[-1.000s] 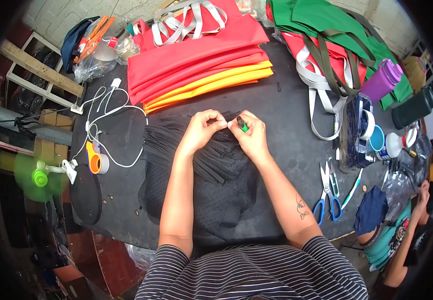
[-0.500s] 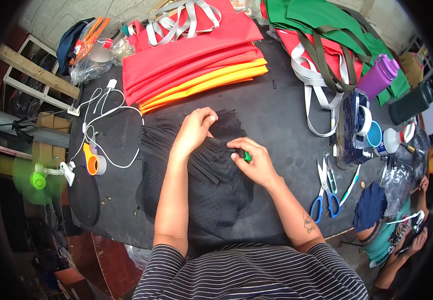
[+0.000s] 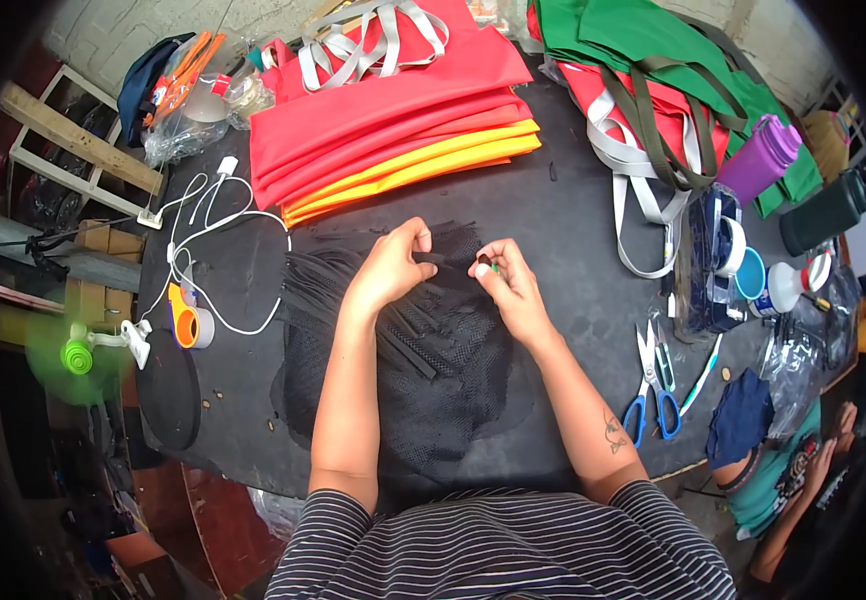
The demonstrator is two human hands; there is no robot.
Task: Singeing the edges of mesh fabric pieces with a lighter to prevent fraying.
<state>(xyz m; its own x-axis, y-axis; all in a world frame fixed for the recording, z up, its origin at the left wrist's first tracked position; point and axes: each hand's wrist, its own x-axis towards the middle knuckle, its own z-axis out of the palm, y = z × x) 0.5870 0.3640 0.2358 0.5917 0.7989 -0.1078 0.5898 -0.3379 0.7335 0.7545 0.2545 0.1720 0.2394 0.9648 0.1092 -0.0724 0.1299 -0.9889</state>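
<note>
Black mesh fabric (image 3: 443,400) lies in a loose pile in front of me, with a bundle of narrow black strips (image 3: 408,335) across it. Over the pile's upper part is my left hand (image 3: 390,268), its fingers curled and thumb tip close to them, closed on a black strip that barely stands out from the dark fabric. My right hand (image 3: 513,292) is raised at the pile's right edge, thumb and fingers closed around a small green-handled tool (image 3: 494,267). Most of that tool is hidden in the hand, so its kind does not show. A gap separates the two hands.
Folded red and yellow fabric bags (image 3: 393,130) are stacked beyond my hands; green bags (image 3: 643,50) lie far right. Blue-handled scissors (image 3: 651,390), snips (image 3: 664,360) and a purple bottle (image 3: 763,160) are right. A white cable (image 3: 218,325), tape dispenser (image 3: 189,322) and green fan (image 3: 77,356) are left.
My right hand has lifted up and away from the fabric, turning its fingertips upward with the green-handled tool. The left hand has shifted only slightly. At far right, another person's hands have moved.
</note>
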